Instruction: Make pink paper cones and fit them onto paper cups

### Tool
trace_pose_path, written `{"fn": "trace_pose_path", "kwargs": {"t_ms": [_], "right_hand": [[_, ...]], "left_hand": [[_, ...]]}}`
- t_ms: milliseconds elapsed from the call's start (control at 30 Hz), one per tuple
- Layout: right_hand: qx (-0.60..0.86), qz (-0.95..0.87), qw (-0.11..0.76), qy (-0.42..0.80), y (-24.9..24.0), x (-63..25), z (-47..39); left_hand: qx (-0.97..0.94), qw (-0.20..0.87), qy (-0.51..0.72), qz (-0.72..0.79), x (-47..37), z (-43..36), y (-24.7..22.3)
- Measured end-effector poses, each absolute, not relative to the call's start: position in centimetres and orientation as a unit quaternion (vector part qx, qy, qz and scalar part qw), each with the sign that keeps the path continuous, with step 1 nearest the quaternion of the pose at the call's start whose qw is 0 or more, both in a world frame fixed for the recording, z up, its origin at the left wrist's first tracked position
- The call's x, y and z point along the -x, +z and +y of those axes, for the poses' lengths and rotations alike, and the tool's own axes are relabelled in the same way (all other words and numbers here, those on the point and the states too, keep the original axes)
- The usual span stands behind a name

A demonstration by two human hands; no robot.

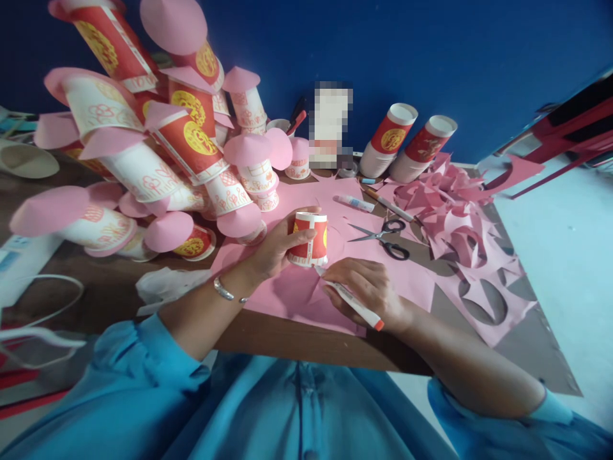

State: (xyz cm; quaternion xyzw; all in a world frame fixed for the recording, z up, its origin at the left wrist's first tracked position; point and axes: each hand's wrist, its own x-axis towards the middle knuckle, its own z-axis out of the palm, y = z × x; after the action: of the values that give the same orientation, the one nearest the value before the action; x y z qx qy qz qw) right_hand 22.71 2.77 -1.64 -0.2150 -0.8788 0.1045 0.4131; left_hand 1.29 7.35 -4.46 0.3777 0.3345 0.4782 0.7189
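Near the middle, my left hand [280, 246] is wrapped round a red and white paper cup [302, 237] with yellow medallions. The cup is upside down, and orange-red marks run along its white lower rim. My right hand [361, 291] grips a white marker [357, 306] with a red end, its writing tip close to the cup's lower rim; whether it touches cannot be made out. Pink paper [282, 294] lies under both hands. Open scissors [380, 238] with black handles rest on the paper, right of the cup.
Many cups with pink cone tops [167, 231] are piled at the left. Two cup stacks [390, 137] stand at the back against a blue wall. Pink scraps [464, 223] cover the table's right side. A glue tube [354, 203] and a crumpled white bag [167, 284] lie nearby.
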Motion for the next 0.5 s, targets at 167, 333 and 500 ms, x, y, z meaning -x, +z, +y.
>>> {"fn": "trace_pose_path", "kwargs": {"t_ms": [167,333,500], "right_hand": [[0.213,-0.879,0.415,0.097,-1.72,-22.69,2.86],[0.21,-0.879,0.419,0.082,-1.74,-22.71,3.07],[0.22,-0.877,0.418,0.084,-1.58,-22.69,2.93]], "left_hand": [[-0.377,0.721,0.474,0.336,-1.24,7.34,-4.39],[-0.377,0.721,0.471,0.341,-1.26,7.33,-4.29],[-0.365,0.727,0.475,0.336,-1.39,7.29,-3.99]]}}
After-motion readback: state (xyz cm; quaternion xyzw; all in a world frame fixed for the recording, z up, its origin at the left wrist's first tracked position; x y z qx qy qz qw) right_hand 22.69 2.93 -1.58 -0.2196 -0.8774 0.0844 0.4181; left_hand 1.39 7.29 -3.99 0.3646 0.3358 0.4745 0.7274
